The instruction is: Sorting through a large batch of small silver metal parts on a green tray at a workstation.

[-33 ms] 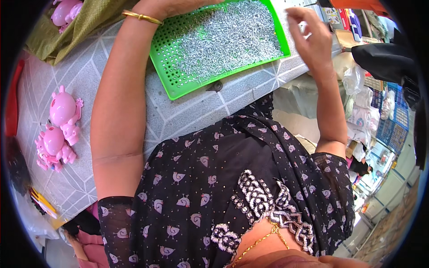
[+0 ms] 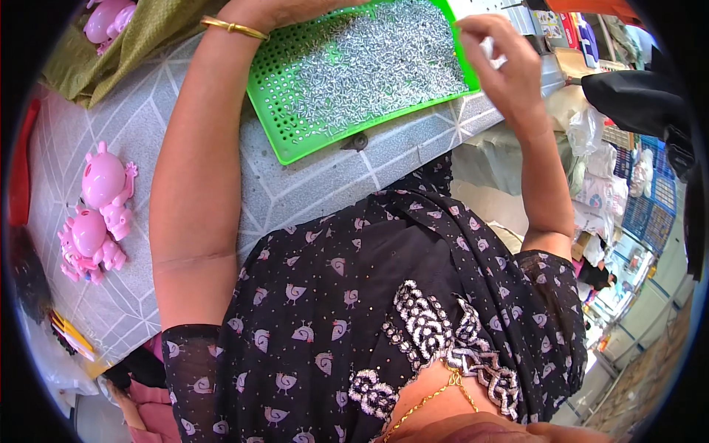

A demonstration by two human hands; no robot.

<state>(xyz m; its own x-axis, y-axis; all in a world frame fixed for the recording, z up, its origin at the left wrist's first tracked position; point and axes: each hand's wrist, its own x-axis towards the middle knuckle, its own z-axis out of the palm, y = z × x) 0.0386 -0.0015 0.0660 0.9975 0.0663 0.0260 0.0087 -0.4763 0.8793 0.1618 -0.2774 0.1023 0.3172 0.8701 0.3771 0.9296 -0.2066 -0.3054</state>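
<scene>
A bright green perforated tray point(image 2: 301, 152) lies tilted across the far part of the table, spread with a thick layer of small silver screws point(image 2: 384, 66). At the tray's right rim is my right hand point(image 2: 509, 70); its thumb and forefinger curl together in a pinch, and whatever is between the tips is too small to make out. My left hand point(image 2: 295, 10) reaches over the tray's far left side, a gold bangle on its wrist. The upper picture edge cuts off its fingers. Pink plastic animal figures point(image 2: 103, 177) stand on the table left of my left forearm.
An olive woven sack point(image 2: 81, 70) with more pink figures sits at the far left. A dark round piece point(image 2: 360, 142) lies by the tray's near edge. The grey tiled-pattern table point(image 2: 310, 199) ends before my body. Blue crates point(image 2: 650, 210) and bags are at the right.
My right hand has shifted slightly left, so its fingertips are now at the tray's right rim. My left arm, the tray and the pink figures look the same.
</scene>
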